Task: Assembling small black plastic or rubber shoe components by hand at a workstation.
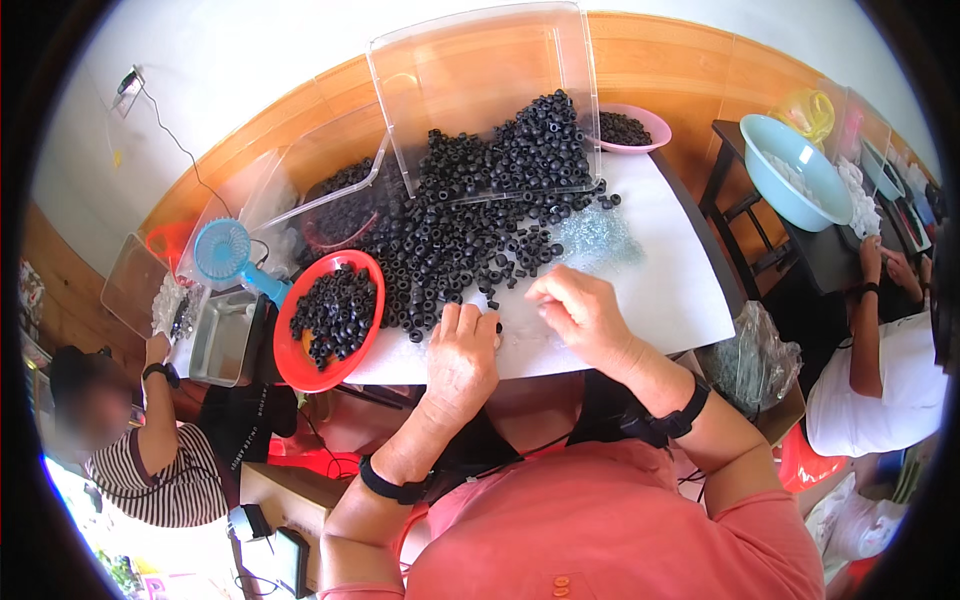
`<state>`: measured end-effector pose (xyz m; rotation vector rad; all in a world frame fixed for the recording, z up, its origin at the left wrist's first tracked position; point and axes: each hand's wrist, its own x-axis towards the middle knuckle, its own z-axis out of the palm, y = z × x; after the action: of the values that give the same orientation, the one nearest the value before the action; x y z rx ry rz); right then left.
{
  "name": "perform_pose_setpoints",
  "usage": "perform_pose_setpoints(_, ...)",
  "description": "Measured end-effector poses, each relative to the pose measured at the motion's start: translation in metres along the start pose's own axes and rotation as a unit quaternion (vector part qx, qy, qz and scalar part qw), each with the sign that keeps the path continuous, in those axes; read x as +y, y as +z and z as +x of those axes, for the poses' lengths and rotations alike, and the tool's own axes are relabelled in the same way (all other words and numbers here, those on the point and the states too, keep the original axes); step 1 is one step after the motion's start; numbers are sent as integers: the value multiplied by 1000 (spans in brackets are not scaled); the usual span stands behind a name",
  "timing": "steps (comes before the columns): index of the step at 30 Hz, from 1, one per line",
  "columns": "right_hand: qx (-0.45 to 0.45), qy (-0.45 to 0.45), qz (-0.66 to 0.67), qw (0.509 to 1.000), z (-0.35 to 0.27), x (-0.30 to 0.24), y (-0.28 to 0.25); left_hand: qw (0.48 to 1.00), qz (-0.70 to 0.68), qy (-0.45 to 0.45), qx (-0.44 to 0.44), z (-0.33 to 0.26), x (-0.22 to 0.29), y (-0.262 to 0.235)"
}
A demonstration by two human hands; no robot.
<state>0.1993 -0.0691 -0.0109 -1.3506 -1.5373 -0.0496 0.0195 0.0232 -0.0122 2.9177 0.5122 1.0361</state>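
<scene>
**Inspector:** White tabletop [660,290] against a wood-panelled wall. What lies on it?

**Operator:** A loose pile of black rings [450,250] covers the centre. Behind it, a clear plastic bin [480,80] is tipped on its side with more rings spilling out. A red bowl [290,350] at the left edge holds sorted rings. A pink bowl [650,125] sits at the far right corner. A patch of small clear parts [595,240] lies right of the pile.

**Inspector:** Left hand?

**Operator:** The left hand [460,360] rests palm down at the near edge of the pile, fingers curled, fingertips touching a ring. Whether it grips that ring cannot be told.

**Inspector:** Right hand?

**Operator:** The right hand [580,315] is loosely clenched just beside the left one, fingertips pinched together; it possibly holds one small part, but the fingers hide it.

**Inspector:** Surroundings?

**Operator:** A blue hand fan [225,255] stands left of the red bowl. Another person in a striped shirt [175,480] works at lower left.
</scene>
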Motion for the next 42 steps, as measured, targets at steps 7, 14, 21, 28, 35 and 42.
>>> perform_pose_setpoints(7, -36, 109, 157, 981, -1, -27, 23, 960, -246, -132, 1, -12, 9, -11)
perform_pose_setpoints(14, -52, 76, 137, 986, -1, -45, 23, 822, -491, -288, -8, -21, 13, -20)
perform_pose_setpoints(21, -45, 17, 46, 998, 1, -51, 26, 784, -517, -344, -1, -29, 12, -24)
perform_pose_setpoints(28, -72, -11, -245, 967, 22, -20, 46, 709, -590, -384, 32, -32, -1, -21)
perform_pose_setpoints(35, -149, -21, -339, 929, 27, -17, 48, 673, -626, -390, 51, -36, 1, -20)
perform_pose_setpoints(42, -196, -78, -405, 890, 20, -15, -4, 701, -613, -362, 43, -38, 0, -22)
